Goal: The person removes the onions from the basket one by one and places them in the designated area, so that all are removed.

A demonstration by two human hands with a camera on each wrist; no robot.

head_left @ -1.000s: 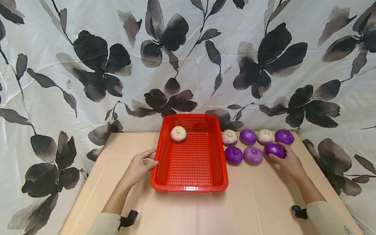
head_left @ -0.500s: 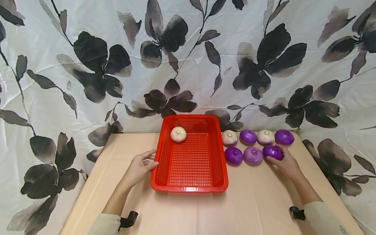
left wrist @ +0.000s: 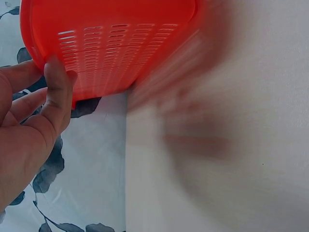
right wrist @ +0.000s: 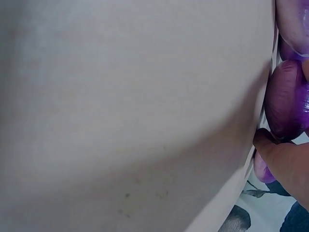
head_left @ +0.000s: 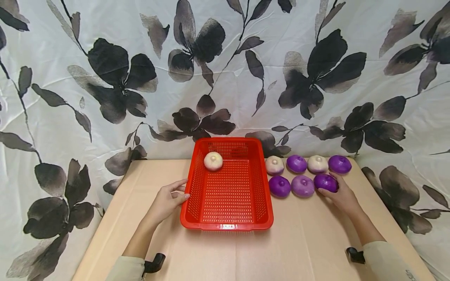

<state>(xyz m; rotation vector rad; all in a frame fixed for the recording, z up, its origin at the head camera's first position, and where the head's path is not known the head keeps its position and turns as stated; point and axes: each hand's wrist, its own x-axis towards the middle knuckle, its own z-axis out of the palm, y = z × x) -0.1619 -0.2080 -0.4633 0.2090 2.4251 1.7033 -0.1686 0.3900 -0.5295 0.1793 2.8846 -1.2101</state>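
Observation:
A red plastic basket with slotted walls stands on the table, one white onion in its far left corner. My left hand pinches the basket's left rim between thumb and fingers, as the left wrist view also shows. At the right, my right hand grips a glossy dark purple onion, thumb on its near side and fingers behind it. This onion sits at the right end of the front row, close beside a lighter purple onion. The right wrist view catches only part of the held purple onion and hand.
Left in the front row lies another purple onion, near the basket's right wall. Behind it is a row of a white-and-purple onion, a purple one, a second white one and a purple onion. Floral cloth hangs behind the table.
My right hand has shifted slightly left with the dark purple onion, bringing it nearer the lighter one. The left hand and the basket stay in place.

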